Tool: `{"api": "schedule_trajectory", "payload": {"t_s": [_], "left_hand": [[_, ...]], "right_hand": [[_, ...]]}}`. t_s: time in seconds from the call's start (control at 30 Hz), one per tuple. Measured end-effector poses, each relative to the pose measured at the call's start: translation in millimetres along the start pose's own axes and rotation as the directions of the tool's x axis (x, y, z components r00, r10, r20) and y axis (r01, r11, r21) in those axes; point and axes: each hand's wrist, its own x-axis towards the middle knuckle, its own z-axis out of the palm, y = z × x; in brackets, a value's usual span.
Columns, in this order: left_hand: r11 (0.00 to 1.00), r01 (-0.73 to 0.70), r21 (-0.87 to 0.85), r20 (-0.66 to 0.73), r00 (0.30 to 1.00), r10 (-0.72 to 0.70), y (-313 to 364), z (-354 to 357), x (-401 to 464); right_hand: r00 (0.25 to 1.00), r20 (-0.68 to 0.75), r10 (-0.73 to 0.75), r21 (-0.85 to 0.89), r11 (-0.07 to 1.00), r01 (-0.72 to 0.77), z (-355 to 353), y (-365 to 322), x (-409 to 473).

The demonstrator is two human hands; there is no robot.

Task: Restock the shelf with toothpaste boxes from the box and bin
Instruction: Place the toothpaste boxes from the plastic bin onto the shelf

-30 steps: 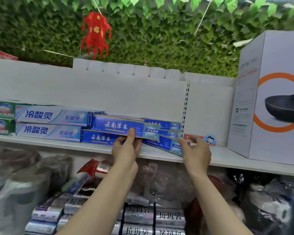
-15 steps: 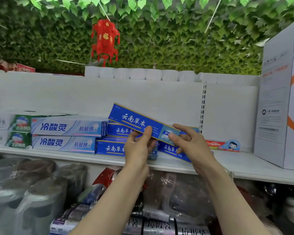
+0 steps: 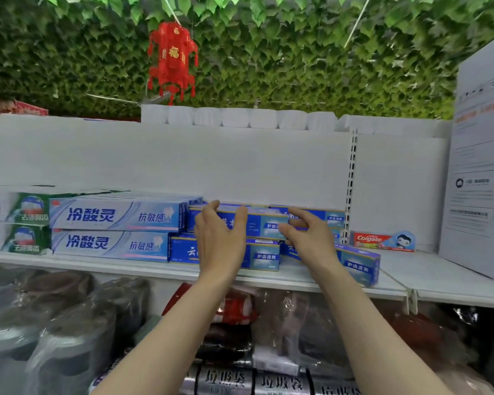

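A blue toothpaste box (image 3: pixel 257 223) lies level on top of the stack of blue boxes (image 3: pixel 264 256) in the middle of the white shelf (image 3: pixel 439 272). My left hand (image 3: pixel 220 240) rests flat against its front, with the fingertips at its top edge and the thumb spread out. At the box's right end, the fingers and thumb of my right hand (image 3: pixel 311 238) curl round it. Another blue box (image 3: pixel 357 263) lies askew at the shelf's front edge, just right of my right wrist.
Pale blue toothpaste boxes (image 3: pixel 114 216) and green ones (image 3: pixel 26 208) fill the shelf's left side. A small Colgate box (image 3: pixel 380 240) stands against the back panel. A large white carton (image 3: pixel 479 166) blocks the right end. Plastic-wrapped goods (image 3: pixel 54 323) crowd the shelf below.
The blue box came down from its tilted, raised position in both hands and now lies flat on the stack. My left hand has opened against its front.
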Motion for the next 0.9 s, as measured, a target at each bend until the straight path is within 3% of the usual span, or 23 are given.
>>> {"api": "schedule_trajectory", "payload": {"t_s": [0.17, 0.33, 0.53, 0.73, 0.9], "left_hand": [[0.968, -0.099, 0.231, 0.0, 0.995, 0.101, -14.8, -2.0, 8.8], [0.928, -0.147, 0.344, 0.005, 0.988, 0.155, -13.7, 1.6, 8.5], [0.905, -0.092, 0.416, 0.124, 0.991, 0.044, -2.1, 2.9, 19.2], [0.894, -0.095, 0.439, 0.162, 0.987, 0.025, 1.2, 4.4, 20.9], [0.951, -0.087, 0.298, 0.197, 0.98, 0.028, 12.3, 16.7, 10.4]], "right_hand": [[0.973, -0.168, -0.157, -0.062, 0.987, 0.149, 5.0, -6.1, -24.8], [0.986, -0.049, -0.157, -0.152, 0.977, 0.148, 24.0, -3.0, -30.0], [0.997, 0.055, -0.051, -0.219, 0.974, 0.062, 34.3, 5.8, -17.4], [0.997, 0.079, -0.014, -0.207, 0.978, 0.03, 33.7, -1.0, -19.1], [0.997, 0.065, -0.044, -0.16, 0.986, 0.054, 21.5, -16.2, -31.1]]}}
